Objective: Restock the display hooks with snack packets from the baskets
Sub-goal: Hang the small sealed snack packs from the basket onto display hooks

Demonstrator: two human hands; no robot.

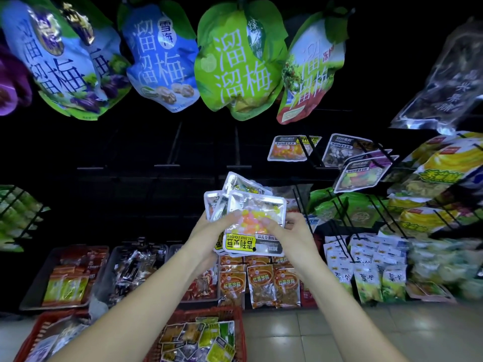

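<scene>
- Both hands are raised side by side and grip one fanned stack of snack packets (235, 186) between them.
- The left hand (211, 231) curls round the stack's left edge, thumb on the front.
- The right hand (292, 231) pinches the right side of the front packet (254, 205), fingertips on its clear window.
- That front packet is held upside down: silver edge on top, pink, yellow and white sweets in the window, yellow label at the bottom.
- Straight above the hands, dim black display hooks (174, 145) jut from the dark back panel.
- Higher still, large plum bags (240, 61) in green and blue hang in a row.
- Up and to the right of the hands, matching small packets (287, 148) already hang on hooks.
- Just right of the hands, long black hook rods (303, 205) carry green bags (358, 212) and stand close to the right wrist.
- Below the hands, orange packets (261, 283) stand in rows; grey trays (31, 288) sit to the lower left.
- Under the forearms, a red basket (236, 313) of mixed packets rests on the tiled floor (300, 333), with a second red basket (39, 326) further left.
</scene>
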